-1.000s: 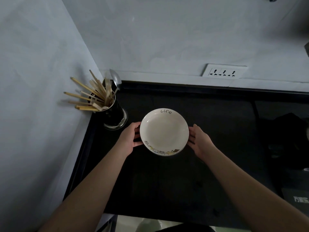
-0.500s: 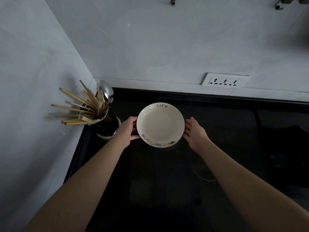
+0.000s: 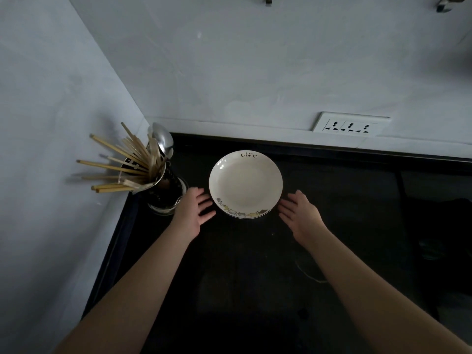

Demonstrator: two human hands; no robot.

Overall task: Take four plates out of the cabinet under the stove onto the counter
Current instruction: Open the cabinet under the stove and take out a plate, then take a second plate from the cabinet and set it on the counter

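Note:
A cream plate with the word "life" on its far rim and small drawings on its near rim lies flat on the black counter, near the back wall. My left hand is just left of the plate with straight fingers, a small gap away from the rim. On the other side, my right hand is also flat and apart from the plate. Neither hand holds anything. The cabinet under the stove is out of view.
A dark holder full of wooden chopsticks and a metal spoon stands at the counter's back left corner, close to my left hand. A white wall socket sits above the counter's back edge. White walls close off the left and back.
Both hands held the plate by its sides and carried it toward the back wall. Now they have let go and drawn back slightly, leaving the plate on the counter.

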